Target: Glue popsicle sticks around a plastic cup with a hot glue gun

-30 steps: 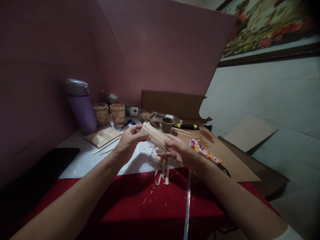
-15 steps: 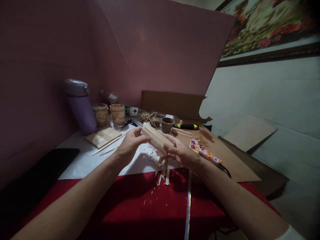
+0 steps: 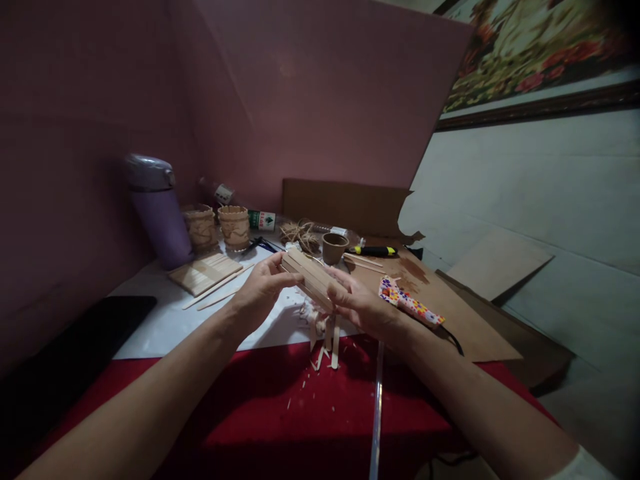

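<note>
Between my two hands is a box-like piece of wooden craft sticks (image 3: 311, 275), held tilted above the table. My left hand (image 3: 265, 283) grips its far left end, thumb along the near side. At the lower right end, my right hand (image 3: 354, 300) closes round it with the thumb on the near edge; its other fingers are partly hidden. Beneath lie loose craft sticks (image 3: 335, 343) and wood shavings, partly on white paper (image 3: 150, 337). A flat craft-stick panel (image 3: 205, 273) rests on the paper to the left.
A purple tumbler (image 3: 163, 223) and two wooden cups (image 3: 234, 228) stand back left. Behind my hands are twine (image 3: 299, 235), a small brown pot (image 3: 334, 249) and a utility knife (image 3: 374, 251). A flower-patterned glue gun (image 3: 413, 308) lies on cardboard (image 3: 467, 333). A clear glue stick (image 3: 377, 413) crosses the red cloth (image 3: 280, 413).
Both hands keep the same grip on the craft-stick piece, with hardly any movement. The view has shifted very slightly.
</note>
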Available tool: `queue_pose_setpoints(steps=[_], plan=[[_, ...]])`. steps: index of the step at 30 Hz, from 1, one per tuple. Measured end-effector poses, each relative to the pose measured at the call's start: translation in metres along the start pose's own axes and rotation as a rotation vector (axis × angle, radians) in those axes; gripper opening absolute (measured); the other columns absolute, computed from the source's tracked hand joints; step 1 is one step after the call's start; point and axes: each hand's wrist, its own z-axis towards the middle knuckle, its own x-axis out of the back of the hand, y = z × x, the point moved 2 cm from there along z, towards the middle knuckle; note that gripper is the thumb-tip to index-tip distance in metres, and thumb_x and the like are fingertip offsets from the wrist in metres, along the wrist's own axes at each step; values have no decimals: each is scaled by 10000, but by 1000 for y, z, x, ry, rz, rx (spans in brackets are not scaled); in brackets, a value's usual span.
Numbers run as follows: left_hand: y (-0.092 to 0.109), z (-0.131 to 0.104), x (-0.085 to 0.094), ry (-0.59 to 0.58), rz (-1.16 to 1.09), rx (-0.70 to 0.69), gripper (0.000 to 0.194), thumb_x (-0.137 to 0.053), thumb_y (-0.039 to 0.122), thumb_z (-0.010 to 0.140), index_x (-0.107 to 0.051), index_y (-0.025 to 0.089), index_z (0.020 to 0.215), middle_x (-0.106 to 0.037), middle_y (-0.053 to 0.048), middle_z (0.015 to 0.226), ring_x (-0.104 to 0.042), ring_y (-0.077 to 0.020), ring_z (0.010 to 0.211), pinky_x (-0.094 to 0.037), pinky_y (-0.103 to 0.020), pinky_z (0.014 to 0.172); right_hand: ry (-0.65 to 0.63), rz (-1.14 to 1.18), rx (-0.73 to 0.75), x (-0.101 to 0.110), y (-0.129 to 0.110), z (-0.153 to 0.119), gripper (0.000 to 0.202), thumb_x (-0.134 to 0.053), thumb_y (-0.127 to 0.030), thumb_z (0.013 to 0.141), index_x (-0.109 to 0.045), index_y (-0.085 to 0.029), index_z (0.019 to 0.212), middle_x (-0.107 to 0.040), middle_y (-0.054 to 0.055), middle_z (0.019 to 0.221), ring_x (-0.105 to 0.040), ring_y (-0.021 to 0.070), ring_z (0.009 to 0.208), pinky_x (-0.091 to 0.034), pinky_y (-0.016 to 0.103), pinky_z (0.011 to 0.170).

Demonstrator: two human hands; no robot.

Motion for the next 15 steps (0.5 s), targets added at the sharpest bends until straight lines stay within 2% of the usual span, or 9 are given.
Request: queue_pose_setpoints(steps=[9, 13, 15], plan=[[3, -3, -4, -37, 13, 7, 261, -648, 89, 595, -683, 144, 848, -696, -38, 828, -592, -175, 816, -421, -305, 812, -25, 70, -8, 1, 0, 0, 921, -819, -526, 640, -413, -201, 1400, -542, 142, 1271, -582, 242, 999, -538, 307, 674], [5, -2, -2, -12, 34, 39, 108, -667, 199, 693, -715, 120, 749, -698, -62, 770, -600, -171, 788, -430, -299, 811, -1, 51, 11, 6, 2, 2, 866, -794, -571, 664, -434, -202, 1360, -518, 146, 1308, -589, 234, 1002, -552, 304, 686], [6, -1, 0, 9, 58, 57, 147, -714, 262, 715, -727, 116, 723, -690, -62, 733, -598, -157, 746, -437, -281, 771, 41, 38, 19, 9, 1, 2, 850, -745, -642, 680, -434, -214, 1345, -549, 137, 1254, -602, 211, 921, -542, 288, 624]])
